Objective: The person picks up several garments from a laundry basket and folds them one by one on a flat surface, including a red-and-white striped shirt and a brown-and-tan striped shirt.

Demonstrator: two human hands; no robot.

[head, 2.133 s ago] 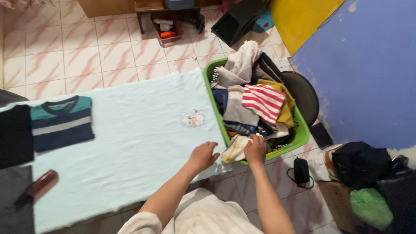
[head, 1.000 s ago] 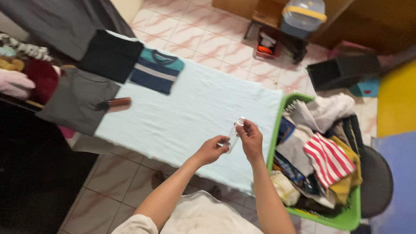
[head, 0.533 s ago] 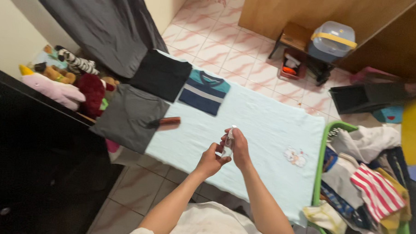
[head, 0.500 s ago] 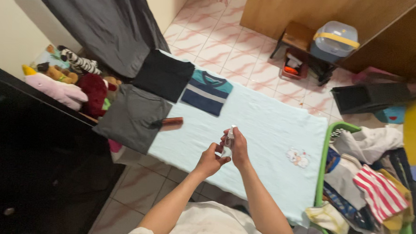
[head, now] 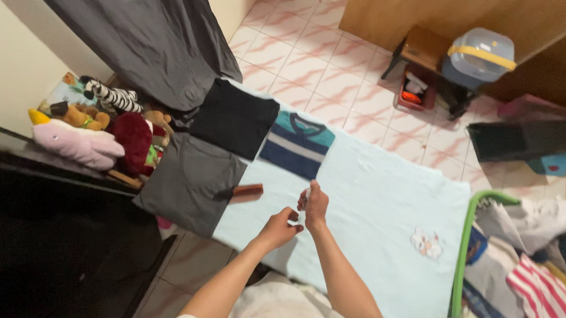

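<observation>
My right hand (head: 315, 206) grips a small clear spray bottle (head: 305, 198) upright over the pale blue cloth (head: 381, 206) that covers the table. My left hand (head: 280, 226) sits just below it, fingers closed at the bottle's bottom end. Most of the bottle is hidden by my fingers. A brown comb (head: 244, 193) lies a short way to the left, on the edge of a folded grey garment (head: 191, 181). A folded blue striped shirt (head: 298, 144) lies beyond my hands.
A folded black garment (head: 235, 118) lies at the table's far left corner. A green laundry basket (head: 465, 247) full of clothes stands at the right. Stuffed toys (head: 96, 130) sit on a ledge at the left. A dark curtain (head: 143, 35) hangs behind.
My right hand took the small bottle out of the basket and both hands brought it over the cloth. The view swung left, away from the basket.
</observation>
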